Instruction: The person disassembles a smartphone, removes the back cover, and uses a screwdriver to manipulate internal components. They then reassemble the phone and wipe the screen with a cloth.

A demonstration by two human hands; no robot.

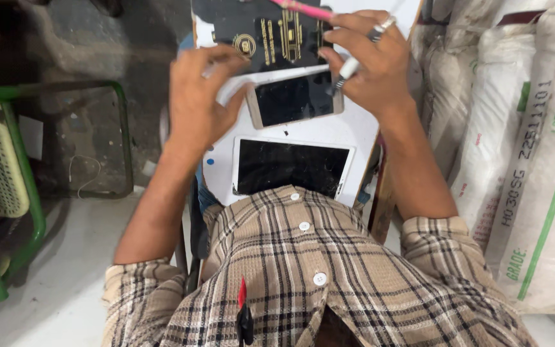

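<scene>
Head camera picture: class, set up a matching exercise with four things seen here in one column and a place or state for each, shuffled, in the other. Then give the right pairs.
Column one:
1. smartphone
2. tablet
3. screwdriver
4. sacks

Column two:
A. stacked at the right of the picture
B. held in the right hand, tip at the phone's right end
C. lying dark-screened on the white board, nearest the person's chest
D. steadied at its left end by the left hand

Pairs: 1-D, 2-C, 3-B, 4-A
</scene>
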